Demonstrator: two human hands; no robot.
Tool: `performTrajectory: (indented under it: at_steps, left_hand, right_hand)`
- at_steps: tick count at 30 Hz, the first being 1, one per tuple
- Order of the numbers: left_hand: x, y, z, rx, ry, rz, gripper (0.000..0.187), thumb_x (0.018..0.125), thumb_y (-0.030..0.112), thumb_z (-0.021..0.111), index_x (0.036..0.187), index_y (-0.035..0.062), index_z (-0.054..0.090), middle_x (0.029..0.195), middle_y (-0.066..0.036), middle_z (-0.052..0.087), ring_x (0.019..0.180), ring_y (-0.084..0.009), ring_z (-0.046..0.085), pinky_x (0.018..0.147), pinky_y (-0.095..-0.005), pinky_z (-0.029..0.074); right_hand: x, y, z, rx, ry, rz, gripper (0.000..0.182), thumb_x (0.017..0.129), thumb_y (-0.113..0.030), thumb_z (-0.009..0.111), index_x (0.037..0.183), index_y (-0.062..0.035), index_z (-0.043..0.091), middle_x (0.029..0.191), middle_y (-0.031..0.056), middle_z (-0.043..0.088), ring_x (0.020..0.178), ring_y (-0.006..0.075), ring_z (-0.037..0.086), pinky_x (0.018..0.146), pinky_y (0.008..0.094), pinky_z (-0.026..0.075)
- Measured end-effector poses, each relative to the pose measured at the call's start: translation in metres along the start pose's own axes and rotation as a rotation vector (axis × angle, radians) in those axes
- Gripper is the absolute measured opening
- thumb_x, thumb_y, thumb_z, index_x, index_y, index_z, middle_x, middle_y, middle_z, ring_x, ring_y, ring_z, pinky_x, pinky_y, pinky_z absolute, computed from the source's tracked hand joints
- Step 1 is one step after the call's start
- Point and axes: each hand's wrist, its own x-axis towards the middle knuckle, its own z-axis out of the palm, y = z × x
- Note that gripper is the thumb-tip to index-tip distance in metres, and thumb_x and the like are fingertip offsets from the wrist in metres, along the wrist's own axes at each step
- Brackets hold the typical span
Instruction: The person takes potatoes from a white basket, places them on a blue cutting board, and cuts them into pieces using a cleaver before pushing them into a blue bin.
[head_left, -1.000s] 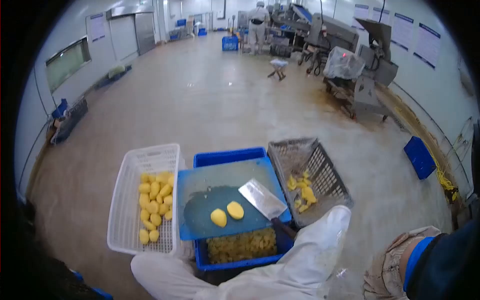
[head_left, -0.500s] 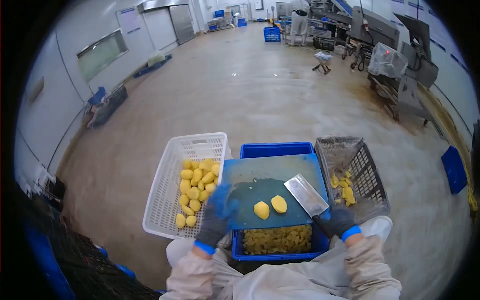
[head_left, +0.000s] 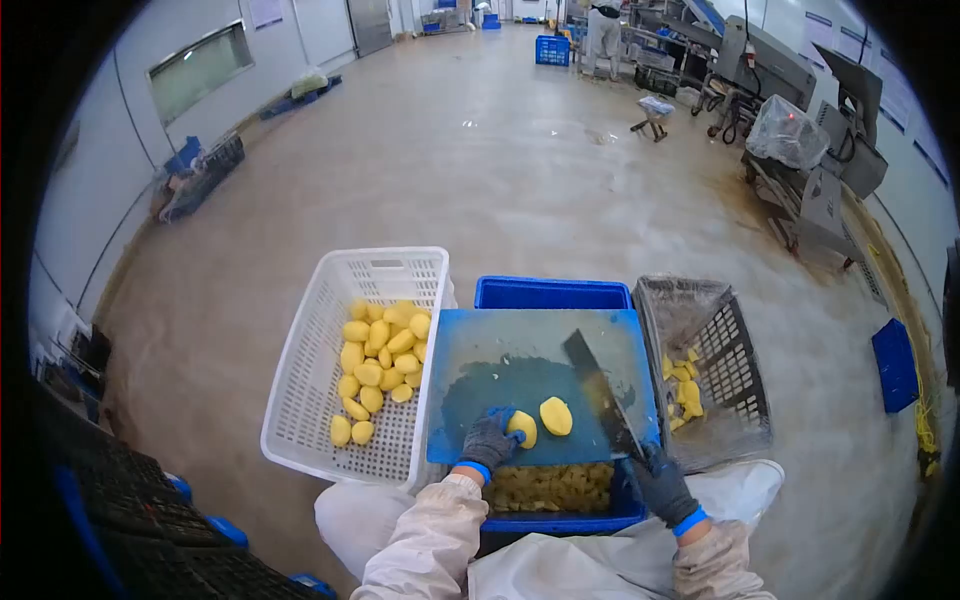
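Cutting board (head_left: 480,395): matt plastic. Crate (head_left: 310,375) at its 9 o'clock: smooth plastic. Knife blade (head_left: 601,393): metal. Gloves (head_left: 487,440): matt cloth.

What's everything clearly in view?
potatoes: many, yellow, white crate, left
loose potatoes: two, yellow, blue cutting board
cleaver: one, grey, board's right side
chopped pieces: many, yellowish, blue tub under board
scraps: several, yellow, dark crate, right
bin: one, blue, right edge
stool: one, colour unclear, background
machinery: uncounted, grey, upper right
wall clutter: uncounted, mixed, left
person: one, white-clad, background
left hand: one, dark glove, around left loose potato
right hand: one, dark glove, holding cleaver
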Motion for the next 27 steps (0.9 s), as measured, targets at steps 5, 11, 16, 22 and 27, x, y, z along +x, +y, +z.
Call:
performTrajectory:
  at_steps: [5, 11, 16, 22, 27]
  left_hand:
    - [-0.017, 0.009, 0.005, -0.042, 0.176, 0.025, 0.05, 0.073, 0.028, 0.067, 0.117, 0.0068, 0.053, 0.113, -0.018, 0.053, 0.107, -0.0351, 0.049, 0.092, -0.0425, 0.041]
    - [-0.02, 0.005, 0.008, -0.085, 0.232, 0.003, 0.046, 0.071, 0.025, 0.068, 0.111, 0.005, 0.056, 0.107, -0.018, 0.055, 0.102, -0.036, 0.049, 0.089, -0.043, 0.041]
    - [-0.024, 0.01, 0.009, -0.104, 0.306, -0.022, 0.044, 0.071, 0.022, 0.069, 0.109, 0.0035, 0.057, 0.102, -0.017, 0.055, 0.1, -0.0358, 0.05, 0.088, -0.043, 0.042]
    - [-0.024, 0.007, 0.01, -0.021, 0.268, 0.016, 0.041, 0.075, 0.024, 0.065, 0.11, 0.0028, 0.056, 0.102, -0.018, 0.055, 0.099, -0.0362, 0.051, 0.089, -0.0434, 0.041]
    - [-0.029, 0.007, 0.013, -0.061, 0.342, 0.069, 0.037, 0.076, 0.024, 0.063, 0.107, 0.0031, 0.056, 0.099, -0.018, 0.056, 0.099, -0.0376, 0.05, 0.087, -0.0445, 0.041]
  right_hand:
    - [-0.02, -0.042, 0.037, -0.036, -0.084, 0.043, 0.026, 0.087, -0.029, 0.055, 0.098, -0.0055, 0.054, 0.077, 0.0199, 0.061, 0.069, 0.0385, 0.059, 0.059, 0.0446, 0.046]
    - [-0.017, -0.03, 0.055, -0.309, -0.123, -0.06, 0.024, 0.087, -0.031, 0.054, 0.089, -0.0067, 0.052, 0.061, 0.0152, 0.058, 0.057, 0.0349, 0.058, 0.049, 0.0437, 0.045]
    - [-0.017, -0.025, 0.056, -0.335, -0.154, -0.103, 0.026, 0.087, -0.032, 0.053, 0.088, -0.0057, 0.05, 0.059, 0.0158, 0.058, 0.055, 0.035, 0.059, 0.049, 0.0445, 0.045]
    - [-0.011, -0.017, 0.083, -0.346, -0.24, 0.019, 0.03, 0.088, -0.033, 0.05, 0.09, -0.0036, 0.049, 0.062, 0.0185, 0.059, 0.058, 0.0375, 0.059, 0.053, 0.047, 0.047]
    - [0.001, -0.017, 0.09, -0.302, -0.149, -0.067, 0.03, 0.088, -0.033, 0.049, 0.09, -0.0027, 0.049, 0.064, 0.0199, 0.06, 0.06, 0.0386, 0.06, 0.055, 0.0485, 0.047]
